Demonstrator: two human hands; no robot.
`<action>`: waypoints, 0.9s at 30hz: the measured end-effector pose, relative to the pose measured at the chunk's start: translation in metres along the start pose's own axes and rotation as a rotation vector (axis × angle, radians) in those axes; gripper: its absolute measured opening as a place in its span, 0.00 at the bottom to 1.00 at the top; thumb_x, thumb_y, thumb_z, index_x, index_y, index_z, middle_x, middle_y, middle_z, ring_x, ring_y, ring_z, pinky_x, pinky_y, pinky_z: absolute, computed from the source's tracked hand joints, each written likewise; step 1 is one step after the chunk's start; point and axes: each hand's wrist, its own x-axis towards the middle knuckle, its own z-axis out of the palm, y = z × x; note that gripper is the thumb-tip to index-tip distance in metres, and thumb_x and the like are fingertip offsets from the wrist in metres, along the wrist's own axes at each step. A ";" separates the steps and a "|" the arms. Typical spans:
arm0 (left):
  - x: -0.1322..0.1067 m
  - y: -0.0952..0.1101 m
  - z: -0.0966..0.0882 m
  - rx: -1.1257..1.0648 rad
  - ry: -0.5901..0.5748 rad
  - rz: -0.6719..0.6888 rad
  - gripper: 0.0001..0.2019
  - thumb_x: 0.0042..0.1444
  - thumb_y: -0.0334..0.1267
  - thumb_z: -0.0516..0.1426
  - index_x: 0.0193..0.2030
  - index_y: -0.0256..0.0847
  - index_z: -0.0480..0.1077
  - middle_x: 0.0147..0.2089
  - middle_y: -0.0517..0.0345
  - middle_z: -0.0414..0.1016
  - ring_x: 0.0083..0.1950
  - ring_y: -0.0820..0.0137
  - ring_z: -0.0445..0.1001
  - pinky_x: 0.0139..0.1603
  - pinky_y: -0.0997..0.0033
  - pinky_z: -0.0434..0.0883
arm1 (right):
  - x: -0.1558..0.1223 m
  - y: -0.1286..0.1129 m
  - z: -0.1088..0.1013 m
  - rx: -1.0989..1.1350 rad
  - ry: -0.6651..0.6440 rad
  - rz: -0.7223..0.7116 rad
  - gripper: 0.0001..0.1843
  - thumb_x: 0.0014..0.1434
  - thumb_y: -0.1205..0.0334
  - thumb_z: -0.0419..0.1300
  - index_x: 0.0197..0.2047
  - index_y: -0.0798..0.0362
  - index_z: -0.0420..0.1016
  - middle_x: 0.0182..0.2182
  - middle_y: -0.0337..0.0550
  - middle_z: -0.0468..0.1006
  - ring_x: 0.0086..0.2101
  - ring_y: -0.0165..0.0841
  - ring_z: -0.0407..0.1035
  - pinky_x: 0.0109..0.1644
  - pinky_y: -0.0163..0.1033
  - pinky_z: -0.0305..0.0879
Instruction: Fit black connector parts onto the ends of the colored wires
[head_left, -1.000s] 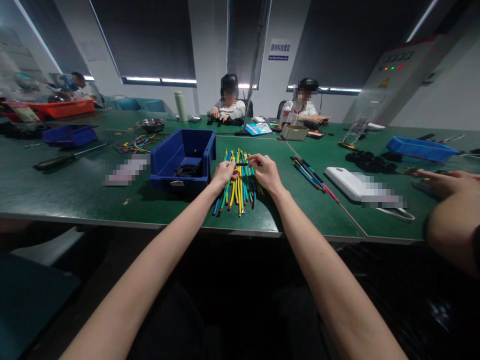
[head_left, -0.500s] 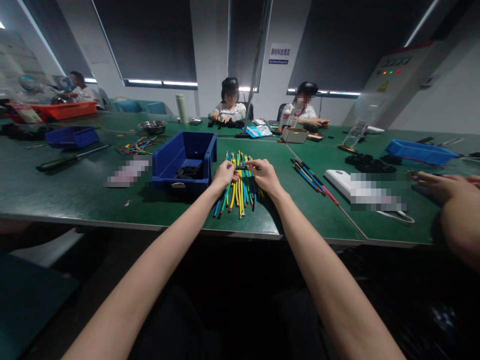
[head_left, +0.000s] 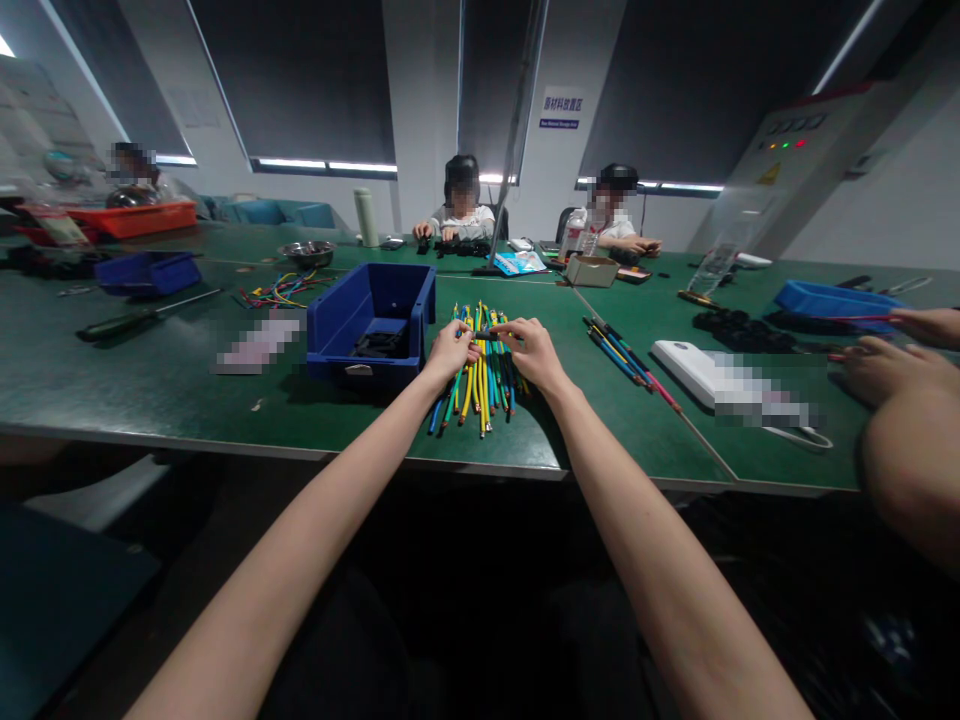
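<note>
A bundle of yellow, green and blue wires (head_left: 480, 375) lies on the green table (head_left: 150, 380) in front of me. My left hand (head_left: 448, 350) and my right hand (head_left: 531, 350) hover over the bundle's middle. Both pinch the two ends of a short black piece (head_left: 486, 335) held crosswise above the wires, left hand on its left end, right hand on its right end. A blue bin (head_left: 371, 320) with dark parts inside stands just left of my left hand.
A second, smaller wire bundle (head_left: 622, 350) and a white flat device (head_left: 697, 365) lie to the right. A co-worker's arm and hands (head_left: 892, 380) work at the right edge. Two people sit across the table. A screwdriver (head_left: 142, 315), loose wires (head_left: 281, 290) and blue trays lie around.
My hands have stayed over the bundle, drawn slightly closer together on the black piece. The co-worker's hands at the right have shifted, one reaching towards the blue tray.
</note>
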 end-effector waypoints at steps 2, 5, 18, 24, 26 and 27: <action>0.000 -0.001 0.000 0.007 -0.003 0.008 0.09 0.61 0.25 0.48 0.31 0.38 0.60 0.18 0.65 0.69 0.19 0.79 0.70 0.22 0.84 0.64 | 0.000 0.000 0.000 -0.003 -0.002 -0.005 0.14 0.61 0.64 0.53 0.43 0.45 0.79 0.38 0.43 0.78 0.39 0.39 0.64 0.47 0.45 0.60; 0.001 -0.001 -0.001 0.018 -0.002 0.017 0.09 0.61 0.25 0.49 0.31 0.38 0.60 0.18 0.64 0.70 0.19 0.79 0.70 0.23 0.84 0.65 | 0.000 0.000 -0.001 -0.011 -0.005 -0.011 0.14 0.61 0.64 0.53 0.43 0.45 0.79 0.37 0.43 0.77 0.39 0.39 0.64 0.47 0.45 0.60; 0.002 -0.003 -0.001 0.007 0.009 0.028 0.08 0.62 0.26 0.50 0.31 0.38 0.61 0.19 0.65 0.68 0.19 0.79 0.70 0.23 0.83 0.66 | 0.000 0.002 0.003 0.067 0.055 0.052 0.08 0.59 0.65 0.55 0.41 0.49 0.73 0.35 0.41 0.77 0.38 0.37 0.65 0.44 0.41 0.61; 0.000 -0.001 -0.001 0.009 -0.002 0.031 0.09 0.61 0.24 0.49 0.30 0.37 0.60 0.20 0.64 0.69 0.20 0.80 0.70 0.23 0.84 0.65 | -0.001 0.001 0.003 0.058 0.058 0.035 0.04 0.57 0.67 0.55 0.36 0.49 0.69 0.32 0.40 0.75 0.36 0.36 0.64 0.42 0.40 0.60; 0.000 -0.001 -0.001 0.008 -0.007 0.030 0.10 0.61 0.24 0.49 0.30 0.37 0.61 0.20 0.64 0.69 0.20 0.81 0.69 0.23 0.85 0.65 | -0.001 0.000 0.002 0.056 0.052 0.038 0.04 0.57 0.67 0.55 0.35 0.49 0.69 0.32 0.40 0.75 0.36 0.36 0.64 0.42 0.39 0.59; 0.001 -0.001 -0.001 0.013 -0.007 0.029 0.10 0.61 0.24 0.49 0.29 0.37 0.61 0.20 0.64 0.69 0.20 0.81 0.69 0.23 0.85 0.65 | -0.001 -0.001 0.002 0.058 0.046 0.045 0.04 0.57 0.67 0.55 0.35 0.49 0.69 0.32 0.40 0.75 0.36 0.36 0.64 0.42 0.39 0.59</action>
